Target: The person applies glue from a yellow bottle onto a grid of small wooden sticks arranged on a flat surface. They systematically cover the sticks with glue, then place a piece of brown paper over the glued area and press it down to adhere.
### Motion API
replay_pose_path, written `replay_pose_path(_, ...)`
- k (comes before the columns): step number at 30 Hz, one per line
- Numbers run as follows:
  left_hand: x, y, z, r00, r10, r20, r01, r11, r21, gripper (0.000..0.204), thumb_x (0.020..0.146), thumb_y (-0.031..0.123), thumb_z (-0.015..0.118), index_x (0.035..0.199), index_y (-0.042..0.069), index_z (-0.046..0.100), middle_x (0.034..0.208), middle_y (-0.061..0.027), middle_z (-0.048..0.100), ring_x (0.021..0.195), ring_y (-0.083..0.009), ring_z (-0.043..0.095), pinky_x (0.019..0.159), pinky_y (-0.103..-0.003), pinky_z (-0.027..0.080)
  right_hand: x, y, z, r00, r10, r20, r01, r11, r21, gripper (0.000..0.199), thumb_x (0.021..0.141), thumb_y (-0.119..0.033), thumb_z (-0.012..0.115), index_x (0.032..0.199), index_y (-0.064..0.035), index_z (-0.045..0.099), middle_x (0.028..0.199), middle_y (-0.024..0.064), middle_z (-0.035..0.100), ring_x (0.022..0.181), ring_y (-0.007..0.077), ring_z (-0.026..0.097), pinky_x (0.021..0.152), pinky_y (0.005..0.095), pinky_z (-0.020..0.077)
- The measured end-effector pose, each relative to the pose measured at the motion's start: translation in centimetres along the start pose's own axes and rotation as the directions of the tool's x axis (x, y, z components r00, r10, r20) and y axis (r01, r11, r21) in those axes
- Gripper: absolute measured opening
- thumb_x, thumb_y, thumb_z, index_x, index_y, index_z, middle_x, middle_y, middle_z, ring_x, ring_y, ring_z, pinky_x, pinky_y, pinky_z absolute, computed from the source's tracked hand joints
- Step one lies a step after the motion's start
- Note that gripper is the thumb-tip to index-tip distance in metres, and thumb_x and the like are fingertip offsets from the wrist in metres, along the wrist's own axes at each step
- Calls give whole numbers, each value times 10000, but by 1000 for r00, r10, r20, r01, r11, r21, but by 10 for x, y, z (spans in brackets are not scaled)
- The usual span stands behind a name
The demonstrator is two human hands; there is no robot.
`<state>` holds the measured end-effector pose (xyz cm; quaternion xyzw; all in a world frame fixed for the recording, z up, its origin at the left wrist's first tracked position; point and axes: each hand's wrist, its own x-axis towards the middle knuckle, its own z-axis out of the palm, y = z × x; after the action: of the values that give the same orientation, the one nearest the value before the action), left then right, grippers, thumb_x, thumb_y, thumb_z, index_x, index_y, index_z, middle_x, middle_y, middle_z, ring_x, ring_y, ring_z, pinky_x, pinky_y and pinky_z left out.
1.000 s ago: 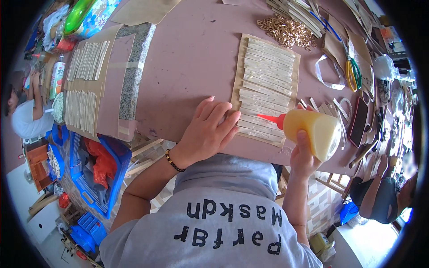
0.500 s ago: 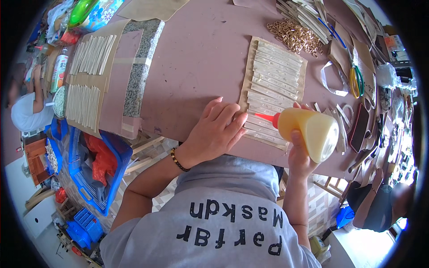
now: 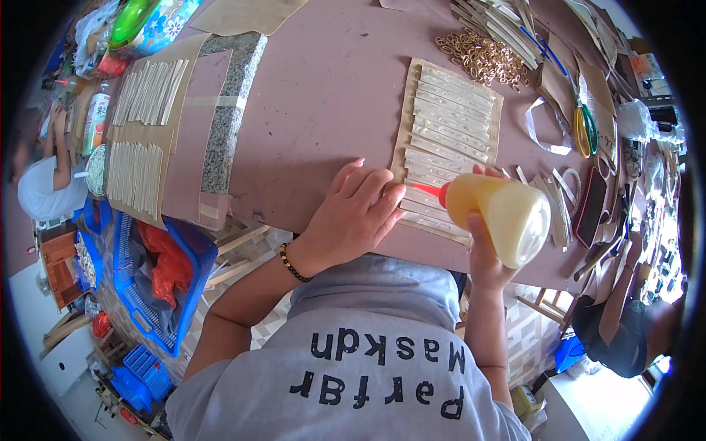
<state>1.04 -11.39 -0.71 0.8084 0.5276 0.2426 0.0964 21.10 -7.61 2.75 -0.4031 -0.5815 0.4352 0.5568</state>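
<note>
Left hand spread flat, fingers open, gripping nothing, pressing down the near left edge of the cardboard sheet of pale strips just right of centre frame. Right hand closed around the tilted yellow glue bottle, red nozzle touching or just over a near strip. Judged mid-gluing along the lowest rows; next calls for a steady squeeze, nozzle drawn along the strip, sheet pinned flat.

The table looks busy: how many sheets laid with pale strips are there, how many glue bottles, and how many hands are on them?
Sheets laid with pale strips: 3 — near sheet, upper left sheet, lower left sheet
Glue bottle: 1, tilted, red nozzle over the near sheet
Hands: 2 — left hand pressing flat on the table at the near sheet's edge, right hand gripping the bottle
Total: 6
</note>
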Motion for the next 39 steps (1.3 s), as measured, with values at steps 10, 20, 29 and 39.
replay_pose_path(10,0,0,1,1000,7,-2,-7,1000,1,336,825,205,641,1126,68,579,1109,-101,474,1028,-265,483,1010,-481,360,-6,-12,-32,991,52,-124,-56,998,-31,545,766,-11,704,1241,35,442,1149,209,579,1106,329,564,968,462,435)
replay_pose_path(20,0,0,3,1000,7,-2,-7,1000,7,341,817,197,650,1123,64,576,1103,-101,479,1039,-283,482,1001,-484,368,-6,-10,-39,996,16,-86,-24,996,-91,573,738,19,718,1245,39,451,1160,198,573,1120,326,556,970,467,436)
replay_pose_path(29,2,1,1,999,30,-18,-30,999,22,337,817,184,650,1119,60,566,1105,-103,481,1026,-272,492,991,-487,370,-9,-11,-44,991,-18,-129,5,995,-103,556,734,-1,736,1223,38,473,1139,211,589,1082,328,582,947,461,455)
replay_pose_path(39,2,2,0,999,45,-31,-45,999,6,357,806,163,666,1132,54,570,1106,-106,490,1020,-288,497,991,-491,375,-12,-24,-75,962,-57,-265,24,992,-127,612,770,-79,716,1287,20,405,1204,215,545,1132,384,539,960,484,441)
